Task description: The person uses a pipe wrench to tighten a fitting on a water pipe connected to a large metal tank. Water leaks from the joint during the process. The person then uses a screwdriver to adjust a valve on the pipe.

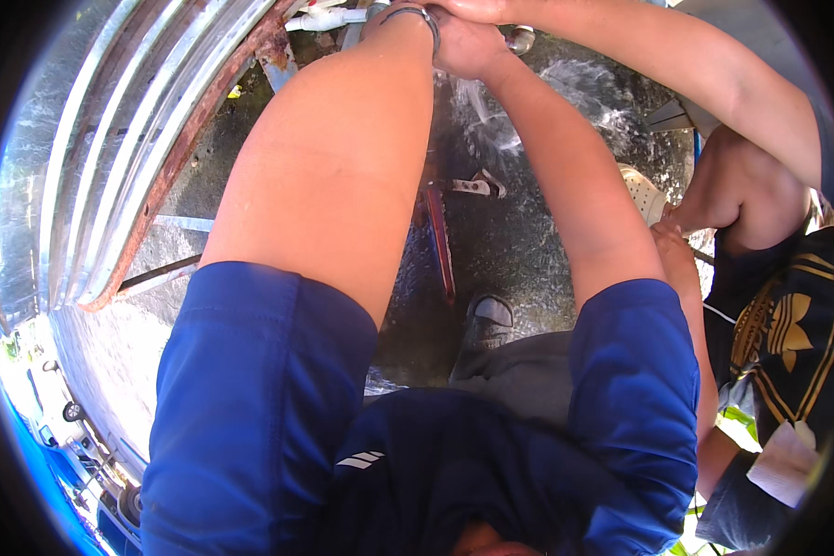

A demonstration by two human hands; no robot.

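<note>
Both my arms reach up to the top edge, where my hands meet. My left hand (391, 11), with a dark bracelet (433, 30) at its wrist, is mostly cut off and its fingers do not show. Beside it, my right hand (468, 46) is curled closed; what it grips is hidden. Another person's hand (477, 7) comes in from the right and lies over or against mine. White plastic pipe (326, 18) lies just left of my hands. Below them, water (491, 125) splashes onto the wet ground.
On the ground lies a red-handled tool (438, 241) by a perforated metal piece (477, 186). A rusty-edged corrugated metal sheet (125, 139) rises at left. Another person crouches at right, a beige clog (643, 195) close by. A dark sandal (491, 313) is below the tool.
</note>
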